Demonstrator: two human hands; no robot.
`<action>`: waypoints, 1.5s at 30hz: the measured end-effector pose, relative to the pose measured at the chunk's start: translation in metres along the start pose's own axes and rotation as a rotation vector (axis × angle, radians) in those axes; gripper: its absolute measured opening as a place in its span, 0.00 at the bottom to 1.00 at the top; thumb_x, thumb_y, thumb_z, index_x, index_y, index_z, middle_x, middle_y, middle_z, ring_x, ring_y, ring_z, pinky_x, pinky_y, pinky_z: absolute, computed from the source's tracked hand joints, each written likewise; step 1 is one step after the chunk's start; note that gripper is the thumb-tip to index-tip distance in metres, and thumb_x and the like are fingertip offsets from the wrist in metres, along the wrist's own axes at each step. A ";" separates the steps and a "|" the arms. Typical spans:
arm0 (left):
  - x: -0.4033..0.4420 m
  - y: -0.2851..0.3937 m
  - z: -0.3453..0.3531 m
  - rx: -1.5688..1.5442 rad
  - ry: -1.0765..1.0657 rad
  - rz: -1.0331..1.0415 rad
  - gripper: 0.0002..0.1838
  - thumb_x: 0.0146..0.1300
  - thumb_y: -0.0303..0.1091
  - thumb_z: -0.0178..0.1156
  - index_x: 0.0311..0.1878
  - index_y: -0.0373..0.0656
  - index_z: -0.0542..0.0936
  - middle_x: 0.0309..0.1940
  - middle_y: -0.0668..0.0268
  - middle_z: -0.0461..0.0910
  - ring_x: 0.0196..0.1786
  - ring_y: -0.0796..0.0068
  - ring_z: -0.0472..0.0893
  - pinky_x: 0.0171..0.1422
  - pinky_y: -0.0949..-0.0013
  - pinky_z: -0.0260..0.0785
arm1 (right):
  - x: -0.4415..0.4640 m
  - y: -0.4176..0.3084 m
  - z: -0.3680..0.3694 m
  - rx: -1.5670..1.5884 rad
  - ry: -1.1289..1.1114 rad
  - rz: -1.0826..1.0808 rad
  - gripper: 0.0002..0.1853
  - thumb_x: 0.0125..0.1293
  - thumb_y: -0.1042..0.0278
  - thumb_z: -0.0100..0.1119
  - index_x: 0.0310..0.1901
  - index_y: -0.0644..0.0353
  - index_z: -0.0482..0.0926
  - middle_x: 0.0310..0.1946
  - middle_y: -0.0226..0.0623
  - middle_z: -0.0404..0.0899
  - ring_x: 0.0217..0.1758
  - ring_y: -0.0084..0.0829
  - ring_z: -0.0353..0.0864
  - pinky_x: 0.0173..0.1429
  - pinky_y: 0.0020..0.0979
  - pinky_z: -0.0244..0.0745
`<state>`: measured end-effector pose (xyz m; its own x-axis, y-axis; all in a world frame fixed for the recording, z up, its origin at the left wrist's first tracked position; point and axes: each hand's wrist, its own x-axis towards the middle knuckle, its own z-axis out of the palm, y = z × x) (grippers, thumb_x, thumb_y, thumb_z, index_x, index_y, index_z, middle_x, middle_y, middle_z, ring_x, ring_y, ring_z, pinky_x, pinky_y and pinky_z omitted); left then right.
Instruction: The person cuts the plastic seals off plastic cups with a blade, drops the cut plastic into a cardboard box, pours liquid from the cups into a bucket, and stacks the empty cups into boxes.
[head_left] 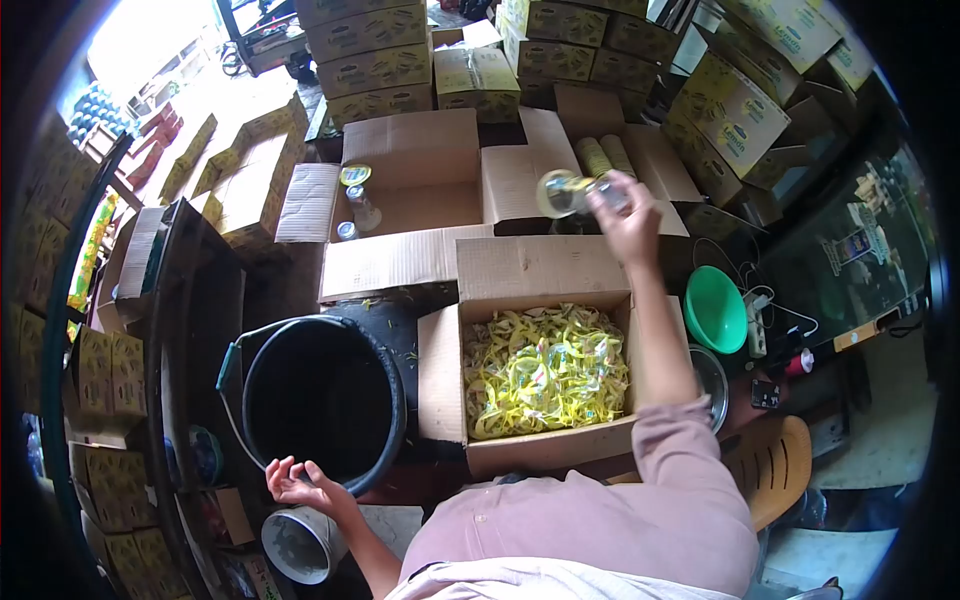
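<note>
My right hand point(628, 215) is wrapped round a clear jar point(563, 194) with some yellow on it, tilted sideways above the flaps of an open carton. Its contents, if any, cannot be made out. My left hand point(305, 486) is palm up with loosely curled fingers apart and nothing in them, by the near rim of a large black bucket point(392, 400). Between my arms an open cardboard box point(545, 455) is full of small yellow-and-clear wrapped packets point(545, 375).
Another open carton point(410, 135) holds several clear jars point(364, 212). Rolled yellow-printed sleeves point(605, 157) stand in the carton at right. A green bowl point(716, 310) and a power strip point(757, 325) lie on the right. A white bucket point(297, 545) sits below the black one. Printed cartons point(370, 60) are stacked behind.
</note>
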<state>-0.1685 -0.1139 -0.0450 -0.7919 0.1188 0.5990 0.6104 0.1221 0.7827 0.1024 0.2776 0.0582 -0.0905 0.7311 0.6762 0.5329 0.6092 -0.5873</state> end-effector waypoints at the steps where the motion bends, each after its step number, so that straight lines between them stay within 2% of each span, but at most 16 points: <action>1: 0.001 0.003 0.000 0.063 -0.031 0.002 0.22 0.51 0.22 0.51 0.49 0.42 0.57 0.51 0.57 0.59 0.46 0.69 0.66 0.49 0.69 0.62 | 0.019 0.023 -0.007 -0.089 0.002 0.045 0.19 0.46 0.64 0.67 0.40 0.61 0.77 0.32 0.40 0.78 0.32 0.32 0.79 0.37 0.30 0.74; 8: 0.001 0.009 0.003 0.227 -0.088 -0.104 0.21 0.59 0.30 0.50 0.53 0.40 0.56 0.52 0.58 0.59 0.48 0.68 0.66 0.51 0.67 0.61 | 0.049 0.150 0.049 -0.247 -0.219 0.022 0.20 0.40 0.60 0.68 0.36 0.61 0.80 0.31 0.43 0.79 0.35 0.37 0.79 0.41 0.33 0.74; 12: 0.001 0.006 0.002 0.335 -0.100 -0.116 0.20 0.61 0.32 0.51 0.53 0.38 0.58 0.50 0.59 0.62 0.46 0.70 0.67 0.51 0.70 0.62 | 0.021 0.196 0.088 -0.300 -0.322 0.220 0.38 0.34 0.52 0.70 0.50 0.61 0.71 0.34 0.44 0.79 0.41 0.41 0.78 0.47 0.37 0.72; 18: 0.001 0.002 0.001 0.351 -0.117 -0.177 0.21 0.60 0.30 0.50 0.55 0.39 0.58 0.46 0.61 0.64 0.45 0.72 0.67 0.50 0.72 0.62 | -0.022 0.237 0.120 -0.276 -0.336 0.300 0.32 0.29 0.62 0.73 0.42 0.62 0.74 0.36 0.45 0.79 0.42 0.40 0.78 0.46 0.36 0.72; 21: 0.003 0.008 0.007 0.322 -0.101 -0.156 0.20 0.60 0.30 0.49 0.55 0.40 0.59 0.44 0.61 0.65 0.45 0.73 0.67 0.51 0.73 0.62 | -0.024 0.250 0.128 -0.265 -0.333 0.352 0.28 0.26 0.61 0.72 0.35 0.60 0.77 0.33 0.45 0.79 0.39 0.42 0.79 0.45 0.37 0.73; 27: 0.004 0.011 0.008 0.385 -0.140 -0.201 0.20 0.59 0.30 0.49 0.54 0.40 0.60 0.44 0.62 0.65 0.44 0.73 0.67 0.51 0.72 0.61 | -0.023 0.261 0.130 -0.362 -0.448 0.454 0.28 0.27 0.65 0.73 0.37 0.61 0.76 0.34 0.42 0.79 0.40 0.38 0.79 0.46 0.33 0.73; 30: 0.003 0.008 0.007 0.365 -0.148 -0.189 0.20 0.59 0.31 0.49 0.55 0.40 0.60 0.42 0.62 0.65 0.43 0.73 0.67 0.50 0.72 0.61 | -0.015 0.266 0.121 -0.198 -0.448 0.471 0.32 0.26 0.65 0.75 0.40 0.62 0.75 0.36 0.40 0.79 0.41 0.33 0.78 0.47 0.31 0.72; 32: 0.003 0.010 0.008 0.374 -0.118 -0.197 0.21 0.58 0.32 0.49 0.55 0.40 0.60 0.40 0.62 0.66 0.42 0.74 0.67 0.48 0.74 0.61 | 0.018 0.223 0.097 0.074 -0.727 0.521 0.42 0.26 0.67 0.78 0.49 0.64 0.69 0.44 0.39 0.75 0.47 0.30 0.75 0.53 0.31 0.69; 33: 0.003 0.009 0.007 0.347 -0.106 -0.212 0.21 0.58 0.32 0.49 0.54 0.41 0.60 0.42 0.63 0.64 0.42 0.75 0.66 0.46 0.76 0.60 | 0.017 0.248 0.096 0.343 -0.702 0.469 0.42 0.31 0.70 0.76 0.53 0.67 0.65 0.45 0.40 0.74 0.49 0.31 0.74 0.56 0.32 0.67; 35: 0.005 0.013 0.007 0.302 -0.114 -0.263 0.23 0.54 0.35 0.52 0.53 0.42 0.59 0.49 0.61 0.61 0.43 0.74 0.66 0.45 0.74 0.61 | 0.031 0.231 0.078 0.524 -0.536 0.604 0.42 0.46 0.74 0.68 0.61 0.71 0.53 0.55 0.47 0.65 0.63 0.35 0.60 0.62 0.36 0.62; 36: 0.005 0.011 0.008 0.300 -0.089 -0.257 0.22 0.54 0.36 0.52 0.51 0.42 0.61 0.48 0.61 0.61 0.42 0.74 0.66 0.44 0.74 0.60 | 0.040 0.228 0.075 0.666 -0.448 0.554 0.38 0.50 0.72 0.64 0.61 0.71 0.55 0.58 0.49 0.61 0.66 0.37 0.54 0.62 0.35 0.62; 39: 0.008 0.015 0.008 0.284 -0.164 -0.289 0.19 0.53 0.36 0.52 0.48 0.42 0.62 0.47 0.62 0.61 0.42 0.75 0.66 0.44 0.73 0.60 | 0.066 0.145 0.109 0.427 -0.289 0.324 0.28 0.52 0.69 0.64 0.55 0.65 0.68 0.54 0.47 0.66 0.59 0.33 0.65 0.58 0.31 0.65; 41: 0.009 0.017 0.008 0.295 -0.180 -0.255 0.18 0.54 0.35 0.51 0.47 0.42 0.63 0.47 0.62 0.61 0.42 0.75 0.65 0.44 0.74 0.59 | 0.059 0.112 0.178 0.468 -0.390 0.175 0.23 0.51 0.69 0.63 0.51 0.60 0.71 0.43 0.36 0.73 0.41 0.24 0.74 0.42 0.25 0.72; 42: 0.008 0.016 0.007 0.281 -0.182 -0.240 0.18 0.54 0.34 0.51 0.48 0.42 0.62 0.47 0.63 0.60 0.43 0.75 0.65 0.44 0.75 0.59 | 0.051 0.083 0.214 0.386 -0.423 0.057 0.27 0.49 0.70 0.65 0.53 0.60 0.69 0.34 0.31 0.76 0.30 0.21 0.74 0.36 0.24 0.72; 43: 0.007 0.014 0.005 0.266 -0.185 -0.224 0.19 0.55 0.33 0.51 0.50 0.42 0.62 0.48 0.64 0.60 0.43 0.75 0.64 0.44 0.76 0.58 | 0.038 0.055 0.248 0.493 -0.560 0.105 0.32 0.48 0.70 0.66 0.56 0.60 0.65 0.27 0.30 0.77 0.28 0.22 0.74 0.37 0.25 0.73; 45: 0.006 0.013 0.006 0.248 -0.144 -0.238 0.20 0.54 0.34 0.51 0.50 0.42 0.61 0.48 0.64 0.60 0.43 0.75 0.64 0.45 0.75 0.58 | 0.020 0.004 0.310 0.325 -0.866 0.050 0.35 0.45 0.67 0.66 0.57 0.60 0.63 0.31 0.36 0.79 0.34 0.28 0.79 0.43 0.27 0.74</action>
<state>-0.1649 -0.1057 -0.0320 -0.9120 0.1935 0.3618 0.4099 0.3957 0.8218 -0.1581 0.3899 -0.0689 -0.7404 0.6539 0.1555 0.3028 0.5311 -0.7913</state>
